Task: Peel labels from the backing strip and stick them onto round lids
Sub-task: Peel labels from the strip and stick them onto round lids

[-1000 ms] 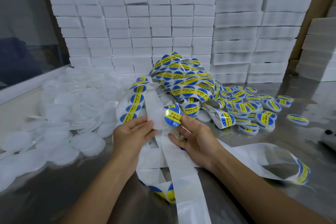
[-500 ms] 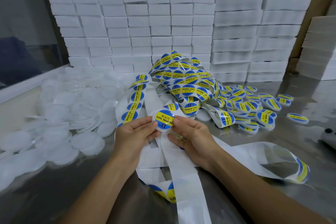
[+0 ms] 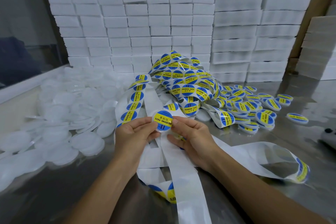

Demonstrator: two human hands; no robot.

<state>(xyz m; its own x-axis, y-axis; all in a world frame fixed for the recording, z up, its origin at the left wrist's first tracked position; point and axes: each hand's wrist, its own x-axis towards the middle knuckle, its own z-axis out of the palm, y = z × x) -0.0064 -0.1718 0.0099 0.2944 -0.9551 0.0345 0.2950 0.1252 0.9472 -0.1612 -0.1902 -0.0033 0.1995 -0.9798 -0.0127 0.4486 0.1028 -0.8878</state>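
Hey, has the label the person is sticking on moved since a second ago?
Yes. The label went left and down, away from the tangled label strip, and now sits on the lid pinched between the left hand and right hand.

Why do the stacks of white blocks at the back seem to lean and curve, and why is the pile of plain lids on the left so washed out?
Head view: the wide lens bends the white blocks outward near the edges; the plain lids blur into pale glare, while the labelled lid held by the left hand and right hand is sharp; the metal table shows soft reflections.
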